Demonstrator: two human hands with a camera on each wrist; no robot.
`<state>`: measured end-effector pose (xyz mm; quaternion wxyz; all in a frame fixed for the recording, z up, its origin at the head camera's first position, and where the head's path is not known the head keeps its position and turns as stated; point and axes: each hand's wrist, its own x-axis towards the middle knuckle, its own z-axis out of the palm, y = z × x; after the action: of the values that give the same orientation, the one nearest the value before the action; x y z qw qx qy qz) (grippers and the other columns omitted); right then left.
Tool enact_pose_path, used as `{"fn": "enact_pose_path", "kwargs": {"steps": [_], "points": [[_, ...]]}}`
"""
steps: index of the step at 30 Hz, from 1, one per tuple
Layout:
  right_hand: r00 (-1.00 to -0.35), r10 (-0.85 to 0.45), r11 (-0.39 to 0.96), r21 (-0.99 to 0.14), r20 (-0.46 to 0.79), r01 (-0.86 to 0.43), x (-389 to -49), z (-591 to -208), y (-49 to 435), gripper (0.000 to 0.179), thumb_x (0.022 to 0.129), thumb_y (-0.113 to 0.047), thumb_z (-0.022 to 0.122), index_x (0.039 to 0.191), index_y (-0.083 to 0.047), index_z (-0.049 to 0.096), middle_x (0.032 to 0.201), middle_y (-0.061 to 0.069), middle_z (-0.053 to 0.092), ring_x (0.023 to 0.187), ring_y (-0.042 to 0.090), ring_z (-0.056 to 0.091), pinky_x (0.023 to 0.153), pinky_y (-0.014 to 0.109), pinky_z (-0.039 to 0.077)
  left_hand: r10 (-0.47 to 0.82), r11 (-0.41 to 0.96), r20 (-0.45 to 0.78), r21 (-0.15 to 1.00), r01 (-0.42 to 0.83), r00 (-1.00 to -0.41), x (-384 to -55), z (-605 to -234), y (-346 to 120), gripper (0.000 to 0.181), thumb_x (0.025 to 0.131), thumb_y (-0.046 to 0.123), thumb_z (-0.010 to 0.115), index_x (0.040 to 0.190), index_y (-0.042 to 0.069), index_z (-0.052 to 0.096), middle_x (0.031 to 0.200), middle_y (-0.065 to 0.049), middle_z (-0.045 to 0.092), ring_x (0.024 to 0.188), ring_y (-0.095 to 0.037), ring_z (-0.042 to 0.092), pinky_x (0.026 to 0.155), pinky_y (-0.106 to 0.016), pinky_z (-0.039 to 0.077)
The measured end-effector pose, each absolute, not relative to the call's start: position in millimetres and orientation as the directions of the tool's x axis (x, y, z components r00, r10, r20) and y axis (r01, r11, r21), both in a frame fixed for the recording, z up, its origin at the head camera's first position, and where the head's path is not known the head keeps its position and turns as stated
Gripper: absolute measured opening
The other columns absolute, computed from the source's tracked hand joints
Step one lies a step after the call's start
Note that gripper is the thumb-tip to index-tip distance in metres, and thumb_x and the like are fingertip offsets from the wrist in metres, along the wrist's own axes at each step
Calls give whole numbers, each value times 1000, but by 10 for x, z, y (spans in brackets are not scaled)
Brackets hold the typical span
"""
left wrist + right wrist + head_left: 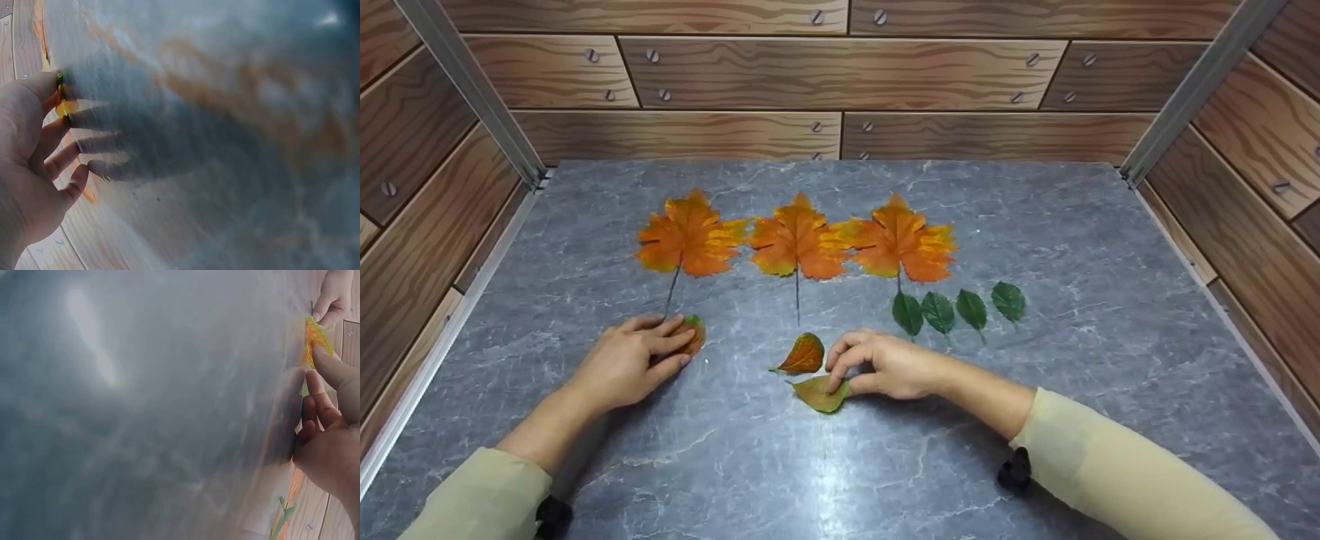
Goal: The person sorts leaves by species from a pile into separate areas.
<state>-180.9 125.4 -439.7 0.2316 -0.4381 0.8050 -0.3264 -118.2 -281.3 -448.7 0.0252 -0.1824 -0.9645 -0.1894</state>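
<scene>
My left hand [630,360] is low over the table at the left, with its thumb and fingers about a small orange-and-green leaf [697,339] that they partly cover. The left wrist view shows this leaf [63,104] edge-on between thumb and fingers. Nearer the middle, my right hand [889,364] pinches the rounded end of a yellow-green leaf [816,393], whose stem points left. In the right wrist view the thumb lies on a yellow-orange leaf surface [316,334]. Just behind that leaf lies an orange-brown leaf [804,354], close by the right fingertips.
Three orange maple leaves, the left one [690,236], the middle one [799,238] and the right one [901,238], form a row farther back, stems toward me. Several small green leaves [937,312] line up at the right. Wood-patterned walls [840,71] enclose the grey marbled table [720,465].
</scene>
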Motion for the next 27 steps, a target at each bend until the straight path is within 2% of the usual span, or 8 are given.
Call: {"fn": "enact_pose_path", "kwargs": {"steps": [7,13,16,22,27], "points": [[-478,-874,344,-814,-94,-468,-1838,-4384,1306,13,101,-17,75,109,-22,83,134,-3,68,132,19,53,114,44,38,339,863,106,360,353,-935,-1180,-4509,-2828,44,103,27,73,145,14,67,152,-13,58,138,-49,52,102,-82,36],[-480,-874,254,-917,-80,-309,-1844,-4340,1341,11,103,-10,71,110,-7,79,134,9,70,131,23,60,107,37,49,340,866,99,355,353,-935,-1185,-4498,-2828,44,103,28,72,145,14,67,153,-12,57,138,-49,51,102,-83,34],[-495,-862,247,-941,-104,-231,-1834,-4283,1348,15,106,-11,67,116,-5,76,133,9,71,129,24,62,102,35,51,339,869,93,350,350,-936,-1178,-4494,-2836,45,104,29,71,146,15,67,154,-12,57,139,-49,50,103,-83,34],[-562,-821,253,-948,-105,-192,-1829,-4153,1305,18,109,-18,63,120,-9,73,115,6,72,102,29,61,89,39,50,343,866,96,353,354,-934,-1175,-4486,-2838,45,104,28,71,146,14,66,154,-13,56,140,-49,50,104,-83,33],[-645,-760,254,-950,-81,-180,-1842,-4065,1205,16,109,-18,62,118,-7,70,92,7,64,77,18,48,72,30,42,343,867,92,352,353,-935,-1178,-4489,-2825,45,104,29,71,147,15,66,155,-13,56,140,-48,49,104,-84,33]]}}
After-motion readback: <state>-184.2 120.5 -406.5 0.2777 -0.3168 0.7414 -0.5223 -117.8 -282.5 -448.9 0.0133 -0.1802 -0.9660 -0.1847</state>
